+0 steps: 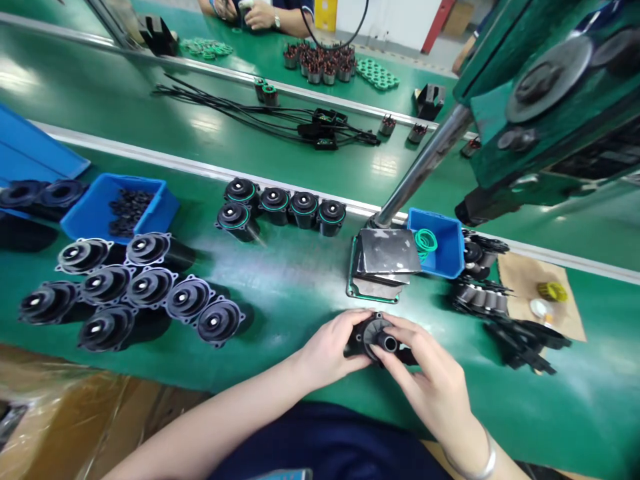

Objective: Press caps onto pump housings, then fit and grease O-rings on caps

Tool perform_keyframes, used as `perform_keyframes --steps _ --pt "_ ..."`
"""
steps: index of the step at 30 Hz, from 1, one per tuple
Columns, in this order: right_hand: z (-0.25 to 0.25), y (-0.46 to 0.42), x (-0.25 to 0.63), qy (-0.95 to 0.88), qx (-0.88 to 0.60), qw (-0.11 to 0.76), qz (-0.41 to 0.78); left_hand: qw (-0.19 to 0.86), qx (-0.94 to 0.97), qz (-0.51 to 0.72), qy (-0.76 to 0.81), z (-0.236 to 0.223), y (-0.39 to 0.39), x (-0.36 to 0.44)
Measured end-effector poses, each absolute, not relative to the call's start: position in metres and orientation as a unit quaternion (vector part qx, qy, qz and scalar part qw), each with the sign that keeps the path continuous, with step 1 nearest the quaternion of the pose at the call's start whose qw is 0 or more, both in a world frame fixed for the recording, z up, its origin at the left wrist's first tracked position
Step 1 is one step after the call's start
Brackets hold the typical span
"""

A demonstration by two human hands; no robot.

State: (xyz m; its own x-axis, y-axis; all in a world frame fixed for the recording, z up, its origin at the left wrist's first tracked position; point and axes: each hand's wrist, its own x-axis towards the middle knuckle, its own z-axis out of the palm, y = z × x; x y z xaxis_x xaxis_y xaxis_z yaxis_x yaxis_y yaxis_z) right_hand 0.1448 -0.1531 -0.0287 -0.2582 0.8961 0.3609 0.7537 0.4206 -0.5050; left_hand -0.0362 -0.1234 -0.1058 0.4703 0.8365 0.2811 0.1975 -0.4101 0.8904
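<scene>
In the head view, our left hand (330,350) curls around the left side of a black housing (356,338), right of centre and just on the near side of the metal block (390,251), while our right hand (435,373) pinches a round piece with a hollow stub (389,343) between thumb and fingers. We would do best to brace the housing firmly with the left and let the right fingertips bear evenly on opposite sides, so the piece sits square; our fingers hide part of the rim, so we cannot tell whether it meets all round.
</scene>
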Motion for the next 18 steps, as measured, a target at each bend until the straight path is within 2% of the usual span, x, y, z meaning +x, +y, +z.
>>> perform_keyframes --steps 18 --pt "-0.0281 -0.151 0.1452 -0.784 -0.525 0.305 0.128 0.43 0.754 0.359 0.344 -0.1064 -0.1237 -0.0385"
